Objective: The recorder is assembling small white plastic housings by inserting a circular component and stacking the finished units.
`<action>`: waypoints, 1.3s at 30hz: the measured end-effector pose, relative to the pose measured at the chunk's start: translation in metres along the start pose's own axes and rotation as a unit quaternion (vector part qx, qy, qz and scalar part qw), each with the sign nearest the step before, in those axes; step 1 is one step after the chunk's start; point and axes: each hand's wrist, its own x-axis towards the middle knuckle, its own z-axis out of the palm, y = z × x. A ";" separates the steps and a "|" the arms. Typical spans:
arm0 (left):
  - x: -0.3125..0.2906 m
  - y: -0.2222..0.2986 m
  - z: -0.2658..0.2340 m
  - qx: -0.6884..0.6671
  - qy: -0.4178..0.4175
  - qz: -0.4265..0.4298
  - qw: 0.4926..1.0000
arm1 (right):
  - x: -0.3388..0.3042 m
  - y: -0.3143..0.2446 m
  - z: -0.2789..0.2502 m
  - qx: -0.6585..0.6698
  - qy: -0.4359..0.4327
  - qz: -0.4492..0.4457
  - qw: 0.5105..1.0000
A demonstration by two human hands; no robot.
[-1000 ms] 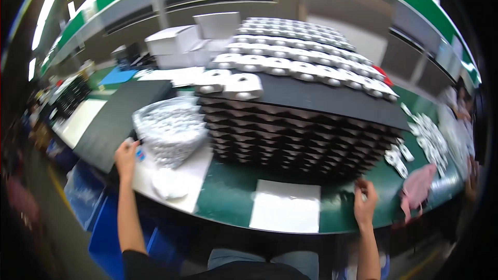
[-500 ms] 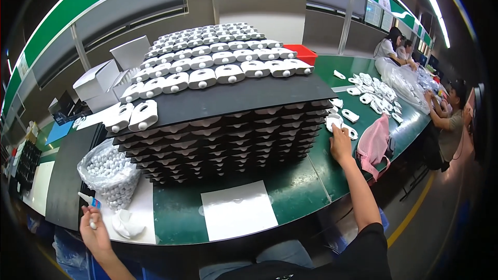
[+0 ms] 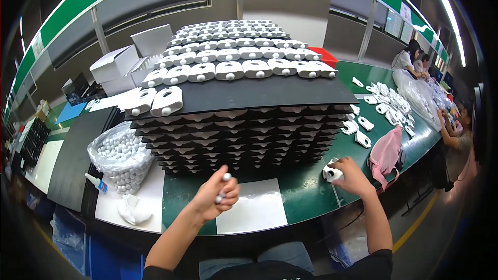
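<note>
My left hand [image 3: 215, 197] is raised over the near edge of the workbench, closed on small white balls [image 3: 226, 177], with two showing between thumb and fingers. My right hand [image 3: 353, 177] grips a white plastic part [image 3: 332, 172] with a round hole, low above the green bench top to the right of the stack. Below the left hand lies a white sheet of paper [image 3: 254, 210]. A clear bag [image 3: 122, 163] full of similar white balls stands at the left. Beside it rests a small bottle [image 3: 97, 182] with a white nozzle and a blue label.
A tall stack of black boards [image 3: 244, 140] fills the middle, its top bearing rows of white parts [image 3: 229, 70]. Loose white parts [image 3: 386, 98] lie at the right, near a pink cloth bag [image 3: 385, 155]. Crumpled tissue [image 3: 134, 210] sits at front left. Other people work at far right.
My left hand has moved from beside the bottle to the front middle, with the balls in it. The right hand has drawn a white part nearer. The view has shifted slightly.
</note>
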 end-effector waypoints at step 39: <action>0.041 -0.012 -0.028 0.028 0.042 0.148 0.988 | 0.029 -0.134 0.108 0.334 0.105 -0.088 0.933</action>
